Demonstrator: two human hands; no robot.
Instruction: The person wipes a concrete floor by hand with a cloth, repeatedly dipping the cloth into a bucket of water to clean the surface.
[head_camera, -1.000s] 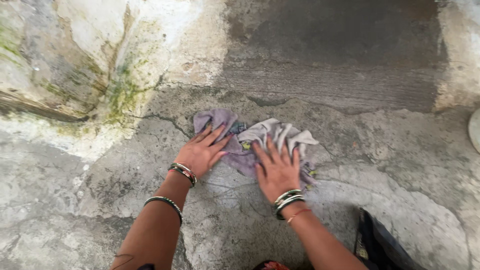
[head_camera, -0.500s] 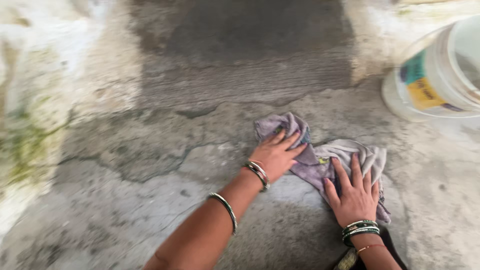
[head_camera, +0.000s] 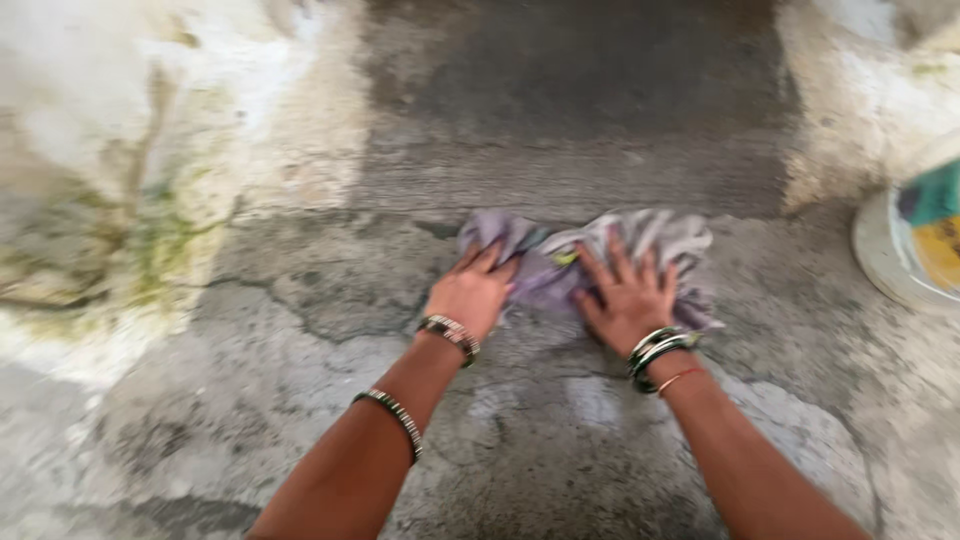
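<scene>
- On the cracked concrete floor, close to the foot of the wall, a crumpled grey-purple cloth is being pressed flat under both hands.
- The cloth's long axis is being kept running left to right, roughly parallel to the wall's base, with most of its bulk lying just beyond the fingertips, toward the wall.
- The cloth's left end is being covered by the left hand; its fingers are being held loosely bent on the fabric, and whether any fold is pinched cannot be told through the blur.
- The right end is being pinned by the right hand, fingers spread wide and flat, palm down, nothing being clenched.
- Neither hand is being held clearly nearer to the cloth: both are touching it, side by side, with a narrow strip of fabric left bare between them.
- Bangles are being worn on the right wrist, and a bracelet on the left, with a further band higher up that forearm.
- At the right edge of the view, well apart from the cloth, a white plastic bucket with a coloured label is being partly shown; it is the only thing standing to that side.
- To the left, a pale, green-stained patch of wall is being shown, with bare floor lying between it and the cloth.
</scene>
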